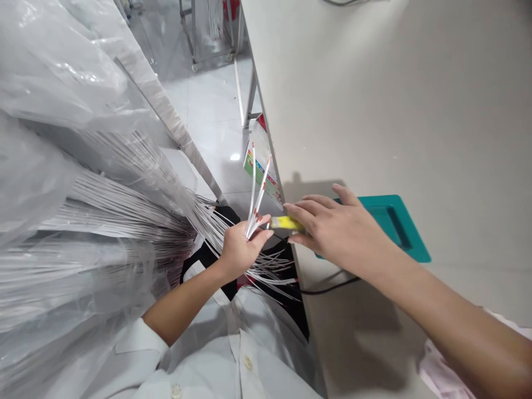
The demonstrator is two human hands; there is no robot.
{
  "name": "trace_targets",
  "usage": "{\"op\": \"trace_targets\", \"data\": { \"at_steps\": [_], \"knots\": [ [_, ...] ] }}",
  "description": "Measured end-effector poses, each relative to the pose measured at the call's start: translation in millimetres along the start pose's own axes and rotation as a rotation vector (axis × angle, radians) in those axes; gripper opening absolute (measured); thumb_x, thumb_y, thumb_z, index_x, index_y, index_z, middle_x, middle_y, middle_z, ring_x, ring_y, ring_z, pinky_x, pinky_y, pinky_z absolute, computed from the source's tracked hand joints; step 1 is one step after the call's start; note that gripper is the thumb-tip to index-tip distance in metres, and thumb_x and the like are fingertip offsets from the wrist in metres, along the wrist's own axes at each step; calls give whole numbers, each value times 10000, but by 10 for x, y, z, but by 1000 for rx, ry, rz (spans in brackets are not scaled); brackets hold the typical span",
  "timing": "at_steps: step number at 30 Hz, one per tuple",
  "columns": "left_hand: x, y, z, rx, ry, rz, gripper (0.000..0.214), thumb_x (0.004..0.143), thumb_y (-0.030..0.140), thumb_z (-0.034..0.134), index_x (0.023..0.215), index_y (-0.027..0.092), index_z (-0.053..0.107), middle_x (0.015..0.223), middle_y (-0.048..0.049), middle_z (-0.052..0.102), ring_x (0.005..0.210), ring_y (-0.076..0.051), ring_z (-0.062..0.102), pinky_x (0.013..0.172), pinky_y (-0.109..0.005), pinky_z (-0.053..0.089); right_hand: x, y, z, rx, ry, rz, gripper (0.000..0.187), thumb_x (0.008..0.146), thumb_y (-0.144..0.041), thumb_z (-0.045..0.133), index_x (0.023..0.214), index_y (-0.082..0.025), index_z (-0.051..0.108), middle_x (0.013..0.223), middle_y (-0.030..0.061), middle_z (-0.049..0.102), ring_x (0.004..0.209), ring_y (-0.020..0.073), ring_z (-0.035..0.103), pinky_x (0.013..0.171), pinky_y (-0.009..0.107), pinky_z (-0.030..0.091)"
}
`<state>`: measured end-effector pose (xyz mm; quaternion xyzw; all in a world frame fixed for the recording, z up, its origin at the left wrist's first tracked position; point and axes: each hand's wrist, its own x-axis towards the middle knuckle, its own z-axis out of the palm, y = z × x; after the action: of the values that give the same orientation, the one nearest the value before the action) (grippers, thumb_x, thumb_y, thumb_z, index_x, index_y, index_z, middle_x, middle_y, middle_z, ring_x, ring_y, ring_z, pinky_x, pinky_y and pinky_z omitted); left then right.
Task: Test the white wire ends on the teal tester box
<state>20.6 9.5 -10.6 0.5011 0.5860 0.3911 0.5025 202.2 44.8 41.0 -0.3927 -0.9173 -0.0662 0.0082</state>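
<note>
1. Pale counter point(394, 111) space is filling the right of the view; just off its left edge, a few white wires point(261, 193) with red-marked ends are standing up out of the left hand point(243, 246).
2. Left hand: it is pinching these wires between thumb and fingers, well below the tallest ends, which are fanning apart.
3. Those wires are looking thin and light, flexible yet springy, and probably slick along their smooth covering; a firm pinch below the red marks is seeming the best hold, sparing the ends.
4. Right hand point(332, 227): it is closing its fingers around a slim yellow tool point(287, 223), back of the hand upward. Whether the tool's tip and the wires, 2 close neighbours, are touching, I cannot tell.
5. This tool is seeming light and stiff, its yellow body offering the sensible grip.
6. Under the right hand and forearm, a teal tray point(415, 244) is lying on the counter, and a black cable point(328, 291) is running nearby.
7. Farther left, a larger bundle point(124, 199) of wires is trailing from clear plastic point(54, 83); beyond, a metal rack point(193, 33) is standing on the glossy floor point(216, 105).
</note>
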Motion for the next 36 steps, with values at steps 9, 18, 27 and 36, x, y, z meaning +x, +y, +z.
{"op": "trace_targets", "data": {
  "at_steps": [9, 18, 27, 36],
  "knots": [
    [-60, 29, -72, -72, 45, -59, 340, 705, 241, 644, 1032, 161, 687, 721, -24, 695, 651, -140, 609, 674, -258, 481, -7, 0, 8, 0, 9, 9, 362, 814, -415, 557, 1044, -139, 602, 928, 140, 685, 877, 297, 609, 935, 552, 295],
    [-262, 107, -252, -363, 91, -140, 158, 677, 234, 666, 788, 125, 691, 671, -59, 705, 614, -145, 626, 627, -262, 484, -77, -516, -65, 495, 475, 157, 216, 820, -197, 563, 1025, -205, 632, 946, 92, 691, 852, 209, 645, 760, 339, 521],
    [-488, 181, -363, -421, -24, -38, 117, 725, 239, 614, 688, 146, 675, 665, -31, 683, 680, -146, 621, 707, -268, 484, 56, -908, 190, 1239, 484, 383, 133, 755, -223, 649, 858, -286, 705, 836, 22, 705, 772, 170, 628, 702, 342, 538],
    [-599, 21, -366, -220, -4, 3, 120, 744, 220, 597, 743, 150, 694, 706, -24, 671, 687, -141, 594, 685, -244, 454, -13, -986, 361, 1587, 362, 464, 61, 758, -269, 642, 774, -256, 699, 792, 25, 645, 609, 134, 580, 466, 264, 468]
  ]
}}
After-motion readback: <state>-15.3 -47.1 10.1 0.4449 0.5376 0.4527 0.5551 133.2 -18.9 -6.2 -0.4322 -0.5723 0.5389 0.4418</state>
